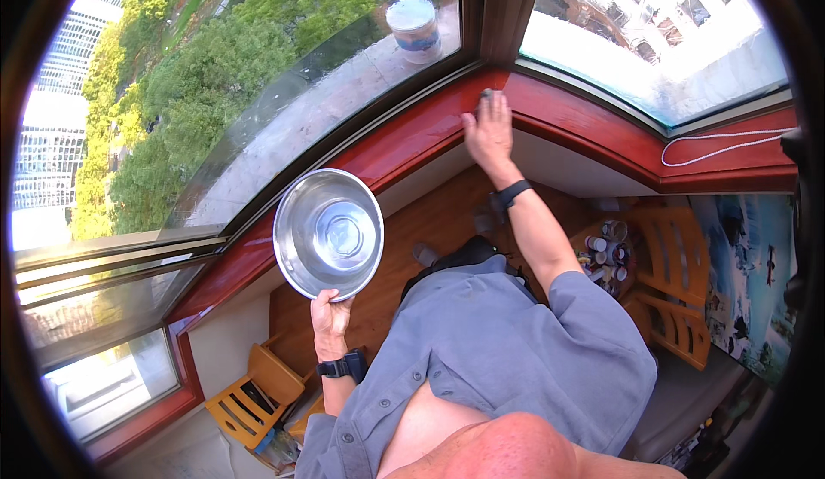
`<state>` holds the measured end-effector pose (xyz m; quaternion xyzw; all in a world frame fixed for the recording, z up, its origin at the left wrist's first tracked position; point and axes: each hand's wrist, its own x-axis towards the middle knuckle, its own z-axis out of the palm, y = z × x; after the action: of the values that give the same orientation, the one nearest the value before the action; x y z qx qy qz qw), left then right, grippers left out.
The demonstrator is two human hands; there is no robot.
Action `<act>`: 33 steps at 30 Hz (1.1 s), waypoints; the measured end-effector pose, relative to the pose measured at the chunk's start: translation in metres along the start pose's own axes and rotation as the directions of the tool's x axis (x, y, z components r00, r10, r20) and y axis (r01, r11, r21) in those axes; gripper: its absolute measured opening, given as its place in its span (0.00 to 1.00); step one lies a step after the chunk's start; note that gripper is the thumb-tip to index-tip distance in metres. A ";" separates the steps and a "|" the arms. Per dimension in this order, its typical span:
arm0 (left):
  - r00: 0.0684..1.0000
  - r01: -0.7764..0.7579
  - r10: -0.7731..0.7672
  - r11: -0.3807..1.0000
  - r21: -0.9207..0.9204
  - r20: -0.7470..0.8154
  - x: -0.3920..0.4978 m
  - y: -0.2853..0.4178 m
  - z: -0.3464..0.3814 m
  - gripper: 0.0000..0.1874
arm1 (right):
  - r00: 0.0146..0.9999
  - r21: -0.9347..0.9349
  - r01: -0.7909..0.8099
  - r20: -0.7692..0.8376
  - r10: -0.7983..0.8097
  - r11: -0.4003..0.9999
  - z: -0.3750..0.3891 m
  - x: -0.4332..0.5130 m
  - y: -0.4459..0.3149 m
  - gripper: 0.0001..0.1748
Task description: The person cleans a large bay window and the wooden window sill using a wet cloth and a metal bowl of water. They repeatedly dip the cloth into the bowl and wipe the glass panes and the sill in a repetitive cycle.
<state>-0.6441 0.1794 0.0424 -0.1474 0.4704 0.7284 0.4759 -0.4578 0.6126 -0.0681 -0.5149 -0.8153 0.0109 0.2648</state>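
My left hand (330, 319) grips the near rim of a shiny stainless steel bowl (345, 234). The bowl is tipped so that its inside faces up towards me, and I see only bare metal and reflections in it. At the corner of the red-painted window sill (412, 124), my right hand (491, 128) lies flat, fingers pointing away from me. Under its fingertips a small dark grey cloth-like thing (485, 95) shows, mostly hidden by the hand. The sill's surface around it looks glossy, perhaps wet.
Window panes rise behind the sill, with a white tub (412, 25) on the ledge outside. A looped white cord (722, 144) rests on the right sill. Wooden chairs (248, 401) stand on both sides below. Jars crowd a small table (609, 253) beside a painting (747, 273).
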 end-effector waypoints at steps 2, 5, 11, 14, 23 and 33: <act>1.000 0.020 -0.020 1.000 0.009 -0.011 0.001 0.003 0.001 0.23 | 0.989 0.186 0.140 0.018 -0.145 0.973 0.002 -0.012 -0.062 0.33; 0.997 0.068 -0.067 0.998 0.014 -0.031 0.004 0.009 0.003 0.23 | 0.874 0.316 0.406 0.138 -0.465 0.857 0.010 -0.031 -0.120 0.28; 0.993 0.098 -0.094 0.994 0.052 -0.074 0.004 0.017 0.006 0.23 | 0.952 0.721 0.257 -0.076 -0.295 0.644 0.022 0.010 -0.080 0.15; 0.989 0.107 -0.103 0.994 0.031 -0.102 0.004 0.018 0.009 0.23 | 0.978 0.393 0.101 -0.206 -0.020 0.914 0.015 0.058 -0.003 0.16; 0.985 0.158 -0.159 0.987 -0.031 -0.066 0.004 0.028 0.007 0.22 | 0.970 0.130 0.234 0.028 -0.240 0.963 0.037 -0.017 -0.101 0.38; 0.972 0.233 -0.232 0.972 0.037 -0.024 0.012 0.036 0.000 0.22 | 0.917 0.860 0.313 -0.163 -0.365 0.402 0.016 -0.046 -0.160 0.08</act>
<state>-0.6807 0.1820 0.0539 -0.1991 0.4690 0.6566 0.5561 -0.5830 0.5026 -0.0554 -0.1311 -0.7877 0.3828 0.4645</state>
